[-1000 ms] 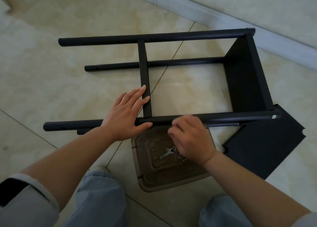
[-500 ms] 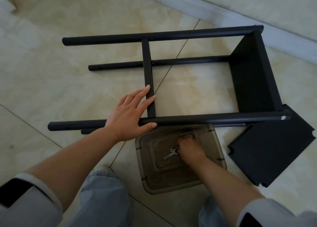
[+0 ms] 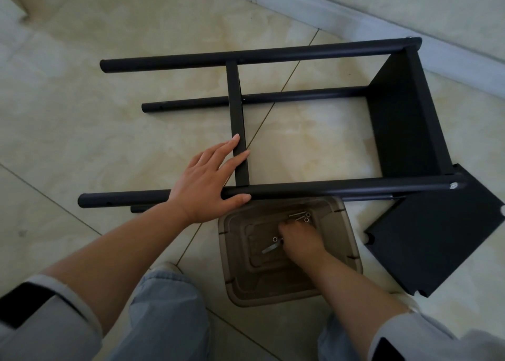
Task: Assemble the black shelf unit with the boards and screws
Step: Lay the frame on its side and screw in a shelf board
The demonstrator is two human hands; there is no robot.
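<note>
The left hand (image 3: 207,185) lies flat, fingers spread over the middle board (image 3: 237,109) and near pole (image 3: 328,188), likely steadying the shelf frame, while the right hand (image 3: 297,239) curls among screws (image 3: 299,216) just beyond its fingertips in the plastic tray (image 3: 341,251), grasp unclear.

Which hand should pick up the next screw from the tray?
Right. The right hand is already down in the tray beside the screws, while the left hand lies flat on the shelf frame, steadying it.
</note>
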